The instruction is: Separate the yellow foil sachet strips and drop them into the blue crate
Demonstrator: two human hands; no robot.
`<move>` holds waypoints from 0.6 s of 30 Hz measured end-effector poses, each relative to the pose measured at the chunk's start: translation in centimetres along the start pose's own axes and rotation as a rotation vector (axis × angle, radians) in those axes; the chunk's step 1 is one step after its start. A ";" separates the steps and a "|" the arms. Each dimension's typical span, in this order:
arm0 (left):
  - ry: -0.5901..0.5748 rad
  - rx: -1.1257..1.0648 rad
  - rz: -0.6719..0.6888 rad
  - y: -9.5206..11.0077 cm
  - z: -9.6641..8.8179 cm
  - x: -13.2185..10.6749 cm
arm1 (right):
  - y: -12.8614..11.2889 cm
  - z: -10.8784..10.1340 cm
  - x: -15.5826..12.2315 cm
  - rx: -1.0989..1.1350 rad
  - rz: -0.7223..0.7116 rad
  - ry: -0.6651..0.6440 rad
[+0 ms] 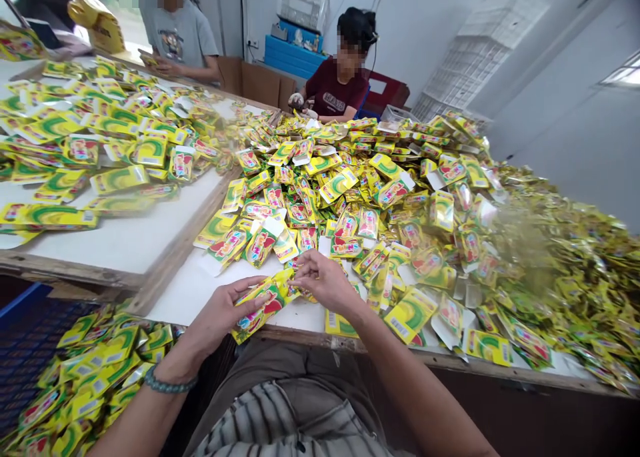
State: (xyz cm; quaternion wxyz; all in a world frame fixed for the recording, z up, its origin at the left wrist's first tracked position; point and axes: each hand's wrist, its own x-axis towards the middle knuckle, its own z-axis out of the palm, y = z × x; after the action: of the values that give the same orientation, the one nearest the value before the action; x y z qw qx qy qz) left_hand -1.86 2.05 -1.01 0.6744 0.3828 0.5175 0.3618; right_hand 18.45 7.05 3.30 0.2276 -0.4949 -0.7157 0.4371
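Note:
My left hand (220, 313) grips a small stack of yellow-green sachets (263, 305) just above the near edge of the white table (197, 287). My right hand (323, 280) pinches the right end of the same stack, fingers closed. Directly behind my hands spreads a big heap of the same yellow sachets (380, 203), covering most of the table to the right.
A second white table (115, 240) at left carries more sachets. A blue crate (30, 337) at lower left holds sorted sachets (90, 370). Two other people work at the far side, one in grey (177, 33), one in maroon (340, 87).

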 end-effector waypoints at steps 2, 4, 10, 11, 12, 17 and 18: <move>0.005 -0.029 0.005 -0.2 0.0 0.1 | 0.4 0.6 -0.6 -0.031 -0.052 0.068; 0.022 -0.032 0.009 -0.3 0.0 0.1 | 0.6 1.3 -1.1 -0.014 -0.085 0.097; 0.015 -0.009 0.007 0.0 -0.5 -0.5 | 0.7 2.5 -1.3 0.233 0.001 0.168; 0.023 0.010 0.018 0.0 -0.6 -0.6 | 0.7 2.6 -1.3 0.233 0.009 0.165; 0.028 0.033 0.026 -0.1 -0.6 -0.7 | 0.7 2.7 -1.3 0.222 0.020 0.163; 0.009 0.071 0.022 -0.4 -0.3 -0.7 | 1.0 3.7 -2.0 0.072 -0.002 0.156; 0.004 0.054 0.013 -0.4 -0.3 -0.7 | 1.0 4.0 -2.3 0.056 -0.025 0.139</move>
State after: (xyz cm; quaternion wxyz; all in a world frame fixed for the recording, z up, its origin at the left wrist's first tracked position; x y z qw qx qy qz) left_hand -2.23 1.26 -1.12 0.6604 0.4034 0.5258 0.3530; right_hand 16.85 3.50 0.64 0.2958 -0.5084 -0.6919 0.4188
